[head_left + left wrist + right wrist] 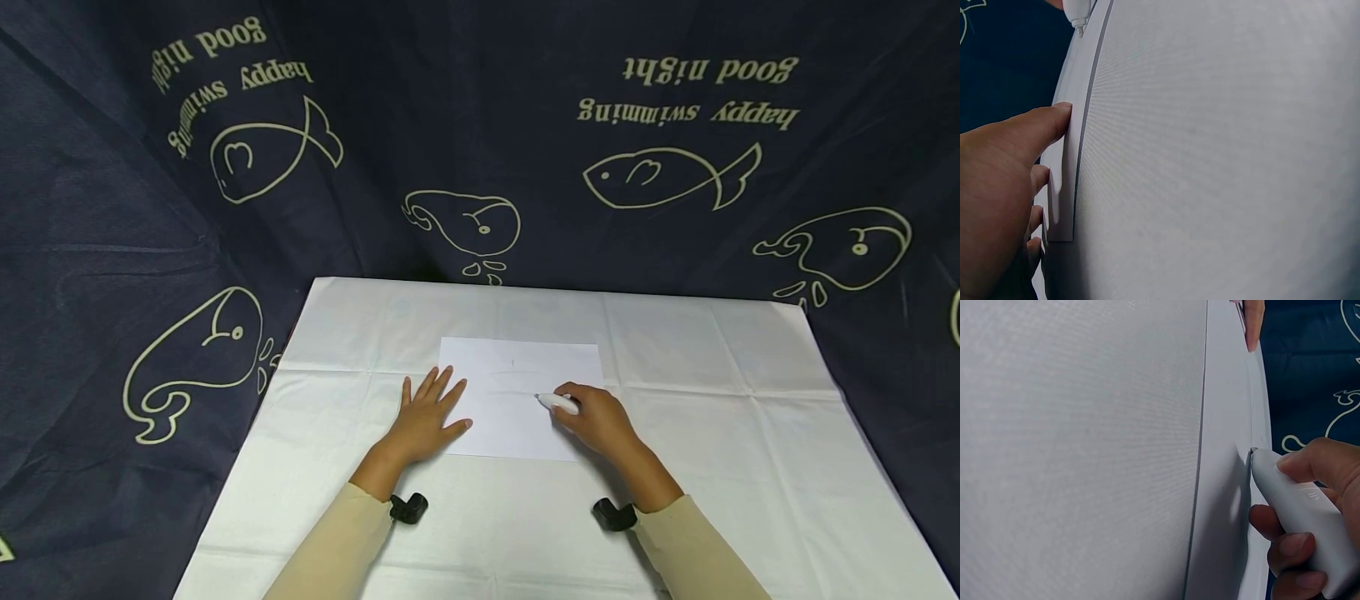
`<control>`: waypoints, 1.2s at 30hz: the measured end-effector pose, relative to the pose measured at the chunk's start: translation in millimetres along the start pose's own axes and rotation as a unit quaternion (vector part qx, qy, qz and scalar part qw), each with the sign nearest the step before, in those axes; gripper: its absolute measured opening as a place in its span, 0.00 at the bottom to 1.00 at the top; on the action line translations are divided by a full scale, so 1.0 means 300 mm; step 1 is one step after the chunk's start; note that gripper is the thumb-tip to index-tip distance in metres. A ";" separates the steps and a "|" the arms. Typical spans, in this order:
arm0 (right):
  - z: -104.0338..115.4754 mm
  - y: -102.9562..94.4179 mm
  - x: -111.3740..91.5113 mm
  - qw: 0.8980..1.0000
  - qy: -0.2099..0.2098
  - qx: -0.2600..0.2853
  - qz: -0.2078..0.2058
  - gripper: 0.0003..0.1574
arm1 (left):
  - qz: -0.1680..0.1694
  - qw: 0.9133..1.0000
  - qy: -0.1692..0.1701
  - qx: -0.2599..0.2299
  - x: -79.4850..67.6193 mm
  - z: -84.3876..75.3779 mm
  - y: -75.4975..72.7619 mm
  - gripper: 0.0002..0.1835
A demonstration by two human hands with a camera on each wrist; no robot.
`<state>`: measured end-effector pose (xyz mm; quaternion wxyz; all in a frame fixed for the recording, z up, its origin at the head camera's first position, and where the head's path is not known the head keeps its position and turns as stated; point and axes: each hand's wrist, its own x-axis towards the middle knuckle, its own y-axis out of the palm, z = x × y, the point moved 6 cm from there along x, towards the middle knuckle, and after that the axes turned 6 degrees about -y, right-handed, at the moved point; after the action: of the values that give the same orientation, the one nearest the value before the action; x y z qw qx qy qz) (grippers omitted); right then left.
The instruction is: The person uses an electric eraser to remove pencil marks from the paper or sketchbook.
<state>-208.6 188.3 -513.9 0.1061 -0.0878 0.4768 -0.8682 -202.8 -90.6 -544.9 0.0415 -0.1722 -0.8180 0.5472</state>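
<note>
Beige sleeves (330,542) come nearest in the head view, with a black wrist camera (615,514) worn at each wrist. White paper (502,429) is laid on the cloth-covered worktop (735,483), within reach of both hands, presumably so that it can be steadied by one and worked on by the other. The left hand (422,423) is spread over the sheet's left side, nothing being grasped; it seems to be placed there so that slipping is prevented. A white pen-like tool (558,403) is grasped by the right hand (600,417), its tip directed leftward near the sheet's middle, where faint marks (513,363) can be made out. Behind, a dark printed cloth (480,108) is hung.

In the left wrist view, the thumb (1047,125) is shown resting on the paper beside its near edge, probably as an anchor; the tool's nose is glimpsed beyond.

In the right wrist view, the tool is clasped by curled fingers, one digit set close behind the nose, likely for finer control. Whether the tip touches the paper cannot be told.
</note>
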 end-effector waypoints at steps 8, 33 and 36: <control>-0.007 0.000 -0.003 1.000 0.003 -0.005 -0.008 0.15 | 0.004 1.000 -0.002 -0.005 -0.004 -0.003 -0.006 0.38; 0.006 0.003 0.005 1.000 0.000 -0.013 -0.013 0.16 | 0.002 1.000 0.000 -0.005 -0.001 0.002 0.002 0.38; 0.006 0.005 0.006 1.000 0.000 -0.008 -0.009 0.16 | 0.000 1.000 0.000 -0.005 0.000 0.003 0.002 0.38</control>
<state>-209.7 185.4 -514.1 0.0980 -0.0929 0.4825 -0.8654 -202.8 -91.2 -545.7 0.0407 -0.1725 -0.8205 0.5435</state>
